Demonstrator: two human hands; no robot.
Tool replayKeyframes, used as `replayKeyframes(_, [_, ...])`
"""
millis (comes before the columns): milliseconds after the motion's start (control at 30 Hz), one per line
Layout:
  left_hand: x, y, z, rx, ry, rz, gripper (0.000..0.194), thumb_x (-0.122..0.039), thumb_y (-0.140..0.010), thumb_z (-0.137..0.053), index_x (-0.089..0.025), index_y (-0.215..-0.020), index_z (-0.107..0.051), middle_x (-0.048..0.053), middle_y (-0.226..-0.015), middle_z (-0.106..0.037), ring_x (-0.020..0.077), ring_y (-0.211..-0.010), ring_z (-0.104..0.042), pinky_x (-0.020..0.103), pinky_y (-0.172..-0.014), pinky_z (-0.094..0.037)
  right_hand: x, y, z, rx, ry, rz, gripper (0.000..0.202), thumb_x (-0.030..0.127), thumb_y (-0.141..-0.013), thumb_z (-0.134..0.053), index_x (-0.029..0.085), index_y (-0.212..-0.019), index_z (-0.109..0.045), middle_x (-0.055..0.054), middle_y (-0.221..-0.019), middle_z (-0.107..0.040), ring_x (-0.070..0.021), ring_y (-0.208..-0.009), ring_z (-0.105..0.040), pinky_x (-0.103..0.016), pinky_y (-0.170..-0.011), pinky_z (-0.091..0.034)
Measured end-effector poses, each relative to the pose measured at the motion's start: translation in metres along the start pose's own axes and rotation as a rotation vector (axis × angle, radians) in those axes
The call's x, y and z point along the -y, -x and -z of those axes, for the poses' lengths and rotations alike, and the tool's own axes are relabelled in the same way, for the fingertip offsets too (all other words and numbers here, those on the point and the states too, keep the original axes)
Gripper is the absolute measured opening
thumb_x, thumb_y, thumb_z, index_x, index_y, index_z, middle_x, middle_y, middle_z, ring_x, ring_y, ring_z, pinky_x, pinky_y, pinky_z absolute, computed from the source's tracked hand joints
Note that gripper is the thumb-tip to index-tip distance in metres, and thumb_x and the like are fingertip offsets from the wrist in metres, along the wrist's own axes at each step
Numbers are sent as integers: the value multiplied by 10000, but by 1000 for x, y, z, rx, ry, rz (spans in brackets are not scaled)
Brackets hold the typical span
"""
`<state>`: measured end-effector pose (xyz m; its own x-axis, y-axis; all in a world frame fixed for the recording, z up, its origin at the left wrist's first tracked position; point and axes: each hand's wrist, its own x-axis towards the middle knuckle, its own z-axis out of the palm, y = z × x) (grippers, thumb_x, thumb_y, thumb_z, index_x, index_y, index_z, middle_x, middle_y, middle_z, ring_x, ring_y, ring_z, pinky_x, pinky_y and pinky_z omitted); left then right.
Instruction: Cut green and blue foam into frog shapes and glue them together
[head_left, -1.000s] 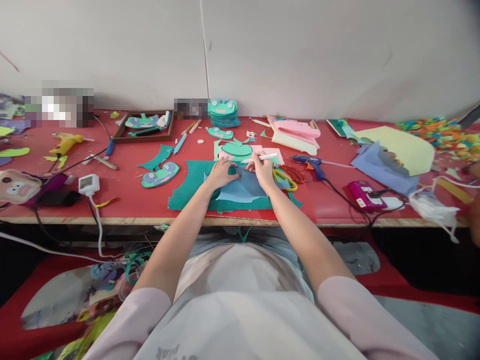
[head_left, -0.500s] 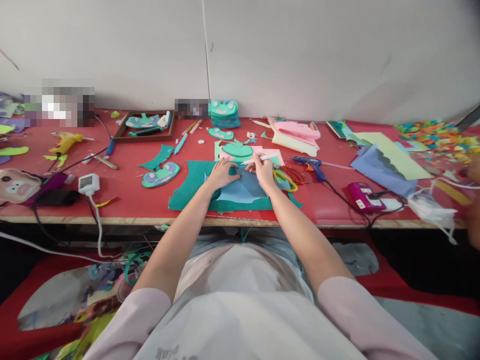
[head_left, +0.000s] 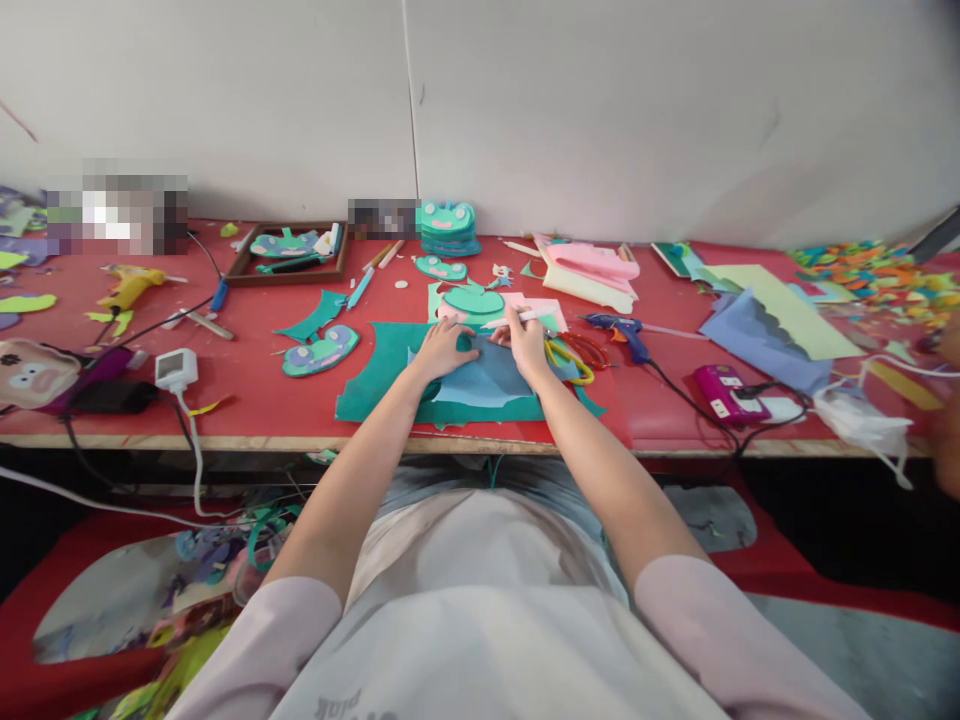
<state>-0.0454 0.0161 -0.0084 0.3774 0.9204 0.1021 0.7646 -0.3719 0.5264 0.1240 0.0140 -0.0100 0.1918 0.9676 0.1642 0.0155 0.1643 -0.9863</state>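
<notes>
My right hand [head_left: 523, 340] is closed around a white pen [head_left: 511, 319], its tip pointing left. My left hand [head_left: 444, 347] lies with fingers apart on the sheets in front of me. Under both hands is a blue-grey sheet [head_left: 480, 385], on top of a larger dark green sheet [head_left: 375, 385]. Just beyond my fingers, a light green cut-out shape [head_left: 474, 300] rests on pink sheets [head_left: 544, 308]. Yellow-handled scissors [head_left: 577, 372] lie beside my right wrist, their blades hidden.
A blue glue gun [head_left: 626, 332] and a purple power socket [head_left: 729, 392] with cables lie to the right. Further left are a yellow glue gun [head_left: 133, 286] and a wooden tray [head_left: 234, 268]. Stacked green face cut-outs [head_left: 450, 230] stand by the wall.
</notes>
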Motion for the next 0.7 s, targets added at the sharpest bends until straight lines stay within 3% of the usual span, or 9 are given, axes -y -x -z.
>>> replayKeyframes(233, [-1, 1, 0, -6, 6, -2, 415, -411, -755, -605, -234, -1130, -589, 81, -1418, -448, 288, -1410, -252, 466, -1149, -214, -1, -1, 1, 20, -7, 2, 411, 622, -797, -504, 211, -789, -504, 39, -491, -594, -91, -421, -554, -188, -472, -457])
replayKeyframes(700, [0, 0, -1, -19, -3, -1, 425, -412, -752, -608, -234, -1137, -588, 88, -1416, -456, 275, -1403, -274, 457, -1149, -220, -1, 0, 0, -2, 5, 7, 402, 626, -780, -528, 228, -774, -465, 55, -489, -582, -89, -410, -532, -187, -454, -428])
